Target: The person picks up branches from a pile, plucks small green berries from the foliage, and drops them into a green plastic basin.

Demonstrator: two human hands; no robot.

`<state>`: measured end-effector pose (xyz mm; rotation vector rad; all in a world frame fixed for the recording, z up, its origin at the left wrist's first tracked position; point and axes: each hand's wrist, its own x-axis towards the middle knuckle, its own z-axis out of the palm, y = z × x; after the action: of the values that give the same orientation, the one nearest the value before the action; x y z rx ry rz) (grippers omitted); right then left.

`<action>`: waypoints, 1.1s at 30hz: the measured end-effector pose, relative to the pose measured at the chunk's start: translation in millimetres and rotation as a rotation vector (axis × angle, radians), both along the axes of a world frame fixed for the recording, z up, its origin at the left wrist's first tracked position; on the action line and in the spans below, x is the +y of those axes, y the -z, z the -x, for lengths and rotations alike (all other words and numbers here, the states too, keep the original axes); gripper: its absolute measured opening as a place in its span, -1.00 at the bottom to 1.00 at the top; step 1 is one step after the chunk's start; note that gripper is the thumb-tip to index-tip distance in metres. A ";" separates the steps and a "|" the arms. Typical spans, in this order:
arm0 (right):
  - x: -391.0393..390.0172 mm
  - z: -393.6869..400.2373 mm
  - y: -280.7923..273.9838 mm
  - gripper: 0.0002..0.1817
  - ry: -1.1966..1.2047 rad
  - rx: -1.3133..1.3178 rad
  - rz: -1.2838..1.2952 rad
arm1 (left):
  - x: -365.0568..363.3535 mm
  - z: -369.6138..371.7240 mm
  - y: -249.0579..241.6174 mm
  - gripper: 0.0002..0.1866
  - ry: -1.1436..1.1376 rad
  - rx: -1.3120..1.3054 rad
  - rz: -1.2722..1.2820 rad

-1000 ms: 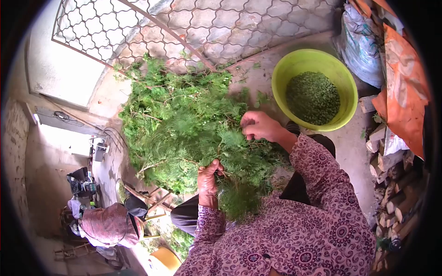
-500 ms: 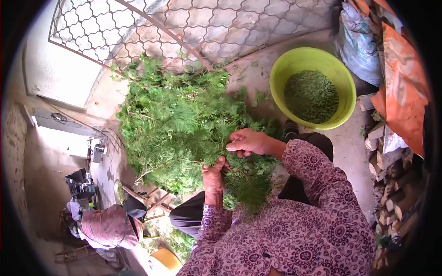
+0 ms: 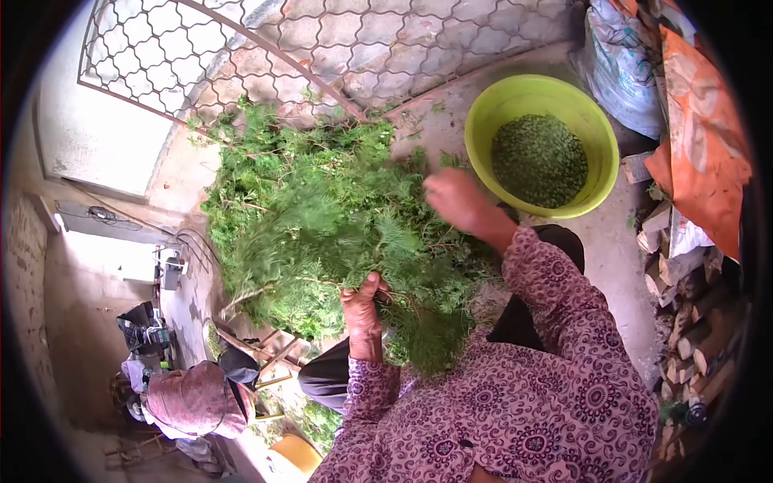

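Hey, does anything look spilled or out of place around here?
Just a few stray green scraps on the floor, loose between the leafy pile and the tub. The tub looks upright, with small green pieces inside; no damage stands out.

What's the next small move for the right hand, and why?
Probably bring the right hand in to the leafy branch: the left hand has it gripped, while the right is off it, near the tub. Blur hides whether the right holds anything; if so, I'd empty it first.

Blurred right hand [image 3: 460, 200], grille [image 3: 282, 56] cut off above, green pieces [image 3: 539, 159] too small to identify
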<state>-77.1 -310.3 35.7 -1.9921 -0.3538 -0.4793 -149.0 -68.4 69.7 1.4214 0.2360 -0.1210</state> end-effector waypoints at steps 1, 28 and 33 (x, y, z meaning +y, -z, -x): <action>-11.7 -2.4 -3.6 -0.84 0.162 -0.076 0.027 | 3.2 -1.3 0.1 -0.85 -0.032 -0.031 0.017; 46.5 21.7 -13.1 -0.72 -0.593 0.446 -0.186 | 3.2 -2.1 -6.7 -0.76 -0.158 -0.136 0.066; 50.9 20.1 -1.1 -0.84 -0.507 0.649 -0.664 | -6.5 -7.2 -12.8 -0.77 -0.153 -0.215 0.170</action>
<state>-97.2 -259.4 36.8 -1.2450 -0.2291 0.3446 -141.8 -74.9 82.5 1.2319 0.1519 0.1345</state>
